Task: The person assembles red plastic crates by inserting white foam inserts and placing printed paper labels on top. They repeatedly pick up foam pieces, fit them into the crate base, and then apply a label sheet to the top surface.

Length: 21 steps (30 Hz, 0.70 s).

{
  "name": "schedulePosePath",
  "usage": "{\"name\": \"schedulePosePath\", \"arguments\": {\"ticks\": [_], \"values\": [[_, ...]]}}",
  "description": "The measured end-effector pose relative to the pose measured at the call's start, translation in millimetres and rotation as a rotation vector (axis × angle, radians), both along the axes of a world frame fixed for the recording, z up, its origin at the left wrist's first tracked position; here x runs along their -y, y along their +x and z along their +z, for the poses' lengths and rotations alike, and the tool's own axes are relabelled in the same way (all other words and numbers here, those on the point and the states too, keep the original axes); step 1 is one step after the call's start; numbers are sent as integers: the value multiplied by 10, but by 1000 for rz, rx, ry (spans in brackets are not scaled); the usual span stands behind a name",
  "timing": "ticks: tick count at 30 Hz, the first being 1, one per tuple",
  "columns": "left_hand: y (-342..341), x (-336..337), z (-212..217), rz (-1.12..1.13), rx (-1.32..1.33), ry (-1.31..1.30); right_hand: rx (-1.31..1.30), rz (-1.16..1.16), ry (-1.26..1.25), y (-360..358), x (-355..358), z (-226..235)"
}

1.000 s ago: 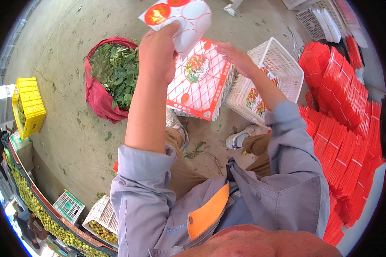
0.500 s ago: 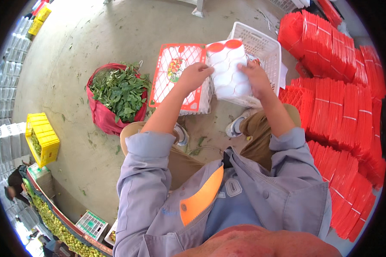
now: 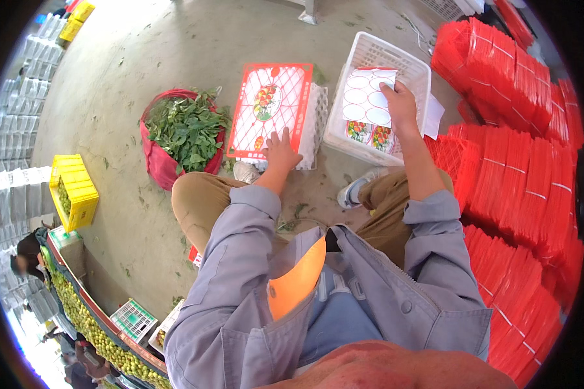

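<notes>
My left hand [image 3: 280, 155] lies spread on the lower edge of a red lattice lid [image 3: 300, 97], fingers apart and holding nothing. Through the lid shows a round fruit-picture label [image 3: 267, 102], and a small orange mark [image 3: 259, 142] sits near my fingertips. Under the lid is a stack of white ridged trays [image 3: 316, 120]. My right hand [image 3: 402, 109] pinches the right edge of a white sheet of round stickers [image 3: 358, 97]. That sheet is over a white plastic crate [image 3: 405, 57], above fruit-picture label sheets [image 3: 372, 134] in it.
A red sack of leafy cuttings [image 3: 185, 133] stands left of the lid. Tall bundles of red netting [image 3: 499, 162] are stacked close on my right. Farther left are a yellow crate [image 3: 78, 201] and a long bin of green fruit [image 3: 91, 324] with people beside it.
The sticker sheet has moved right and lies over the crate, held by my right hand alone. My left hand has left the sheet and come down onto the red lid.
</notes>
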<state>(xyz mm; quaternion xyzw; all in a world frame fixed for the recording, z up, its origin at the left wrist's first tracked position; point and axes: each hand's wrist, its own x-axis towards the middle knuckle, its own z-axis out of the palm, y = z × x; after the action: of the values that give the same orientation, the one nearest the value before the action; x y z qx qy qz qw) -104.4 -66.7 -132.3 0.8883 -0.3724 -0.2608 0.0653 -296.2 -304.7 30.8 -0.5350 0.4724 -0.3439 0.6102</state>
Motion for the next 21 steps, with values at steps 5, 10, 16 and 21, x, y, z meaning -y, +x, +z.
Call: {"name": "schedulePosePath", "arguments": {"ticks": [5,10,16,21], "values": [[648,301,843,147,81,-255,116,-50,16,-64,104,-1],[1544,-332,1914,167,-456,-846,30,-27,-130,9,181,-90],[1872,-2195,2761,403,-1305,-1394,106,13,-72,50,225,-226],[1617,-3610,2466,473,-1166,-1753,143,-61,153,52,421,-512]]}}
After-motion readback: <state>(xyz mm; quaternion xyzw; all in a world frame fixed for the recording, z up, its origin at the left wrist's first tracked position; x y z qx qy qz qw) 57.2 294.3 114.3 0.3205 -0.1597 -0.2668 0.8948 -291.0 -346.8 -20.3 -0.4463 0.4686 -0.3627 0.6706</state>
